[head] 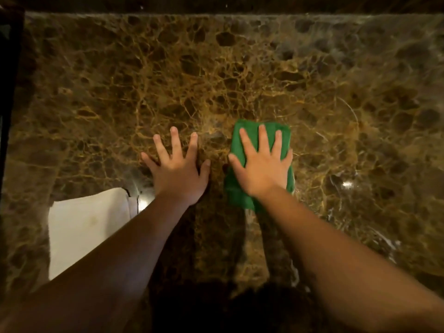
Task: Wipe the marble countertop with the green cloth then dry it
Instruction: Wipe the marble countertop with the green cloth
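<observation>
The brown marble countertop [216,68] with golden veins fills the view. A folded green cloth [242,131] lies on it right of centre. My right hand [262,167] presses flat on the cloth with fingers spread and straight, covering much of it. My left hand [177,169] rests flat on the bare marble just left of the cloth, fingers spread, not touching it.
A white cloth [89,224] lies on the counter at the near left, partly under my left forearm. Wet streaks glint on the marble at the right [346,183]. A dark edge runs along the far side [216,6] and the left side.
</observation>
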